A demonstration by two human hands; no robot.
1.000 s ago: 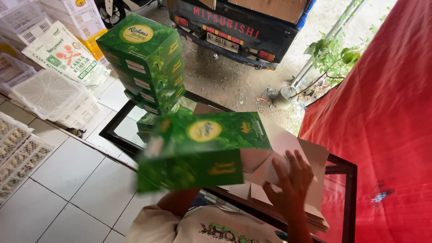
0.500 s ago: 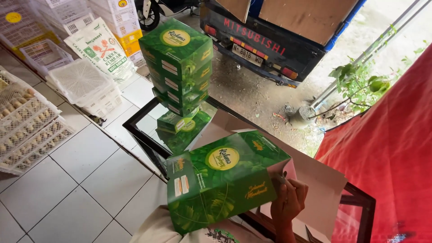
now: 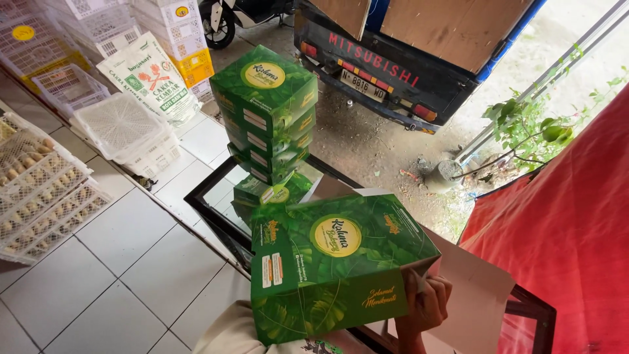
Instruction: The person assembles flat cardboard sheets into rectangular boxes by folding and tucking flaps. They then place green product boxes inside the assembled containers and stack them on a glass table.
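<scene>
My right hand (image 3: 424, 303) grips the near right corner of the green box (image 3: 337, 262), tilted over the glass-topped desk (image 3: 219, 196) just short of the stack of boxes (image 3: 265, 111); left hand hidden under it, grip unknown.
</scene>
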